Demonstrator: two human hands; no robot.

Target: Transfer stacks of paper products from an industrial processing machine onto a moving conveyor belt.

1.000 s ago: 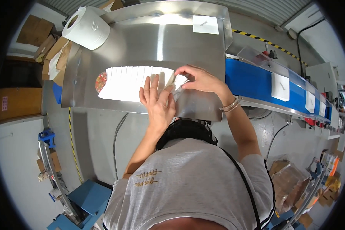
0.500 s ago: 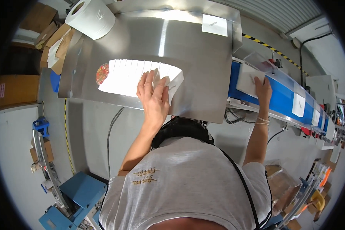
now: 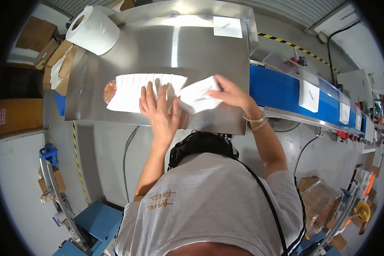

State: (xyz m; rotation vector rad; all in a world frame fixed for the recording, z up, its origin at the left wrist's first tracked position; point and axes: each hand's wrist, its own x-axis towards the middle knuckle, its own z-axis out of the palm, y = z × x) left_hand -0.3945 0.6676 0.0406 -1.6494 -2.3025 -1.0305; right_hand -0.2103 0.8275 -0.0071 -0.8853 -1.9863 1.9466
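Observation:
A row of flat white packets [image 3: 130, 91], standing pressed side by side, lies along the steel table. At its left end is a round red patterned thing [image 3: 110, 92]. My left hand [image 3: 160, 111] rests on the right part of the row, its fingers stretched and somewhat apart. My right hand [image 3: 232, 93] grips another flat white packet [image 3: 199, 94] by its right edge, thumb on top. This packet is tilted, close beside the row's right end and my left hand; whether it touches them I cannot tell.
Right of the steel table [image 3: 158, 51] runs a blue conveyor belt [image 3: 273, 85] carrying several white packets [image 3: 309, 96] under a clear cover. A large white paper roll [image 3: 99, 34] stands at the back left corner, and a white paper sheet [image 3: 227, 27] lies at the back right.
My right hand has lifted a white packet off the conveyor and brought it left over the table. The left hand stays on the row. The belt's other packets sit further left in view.

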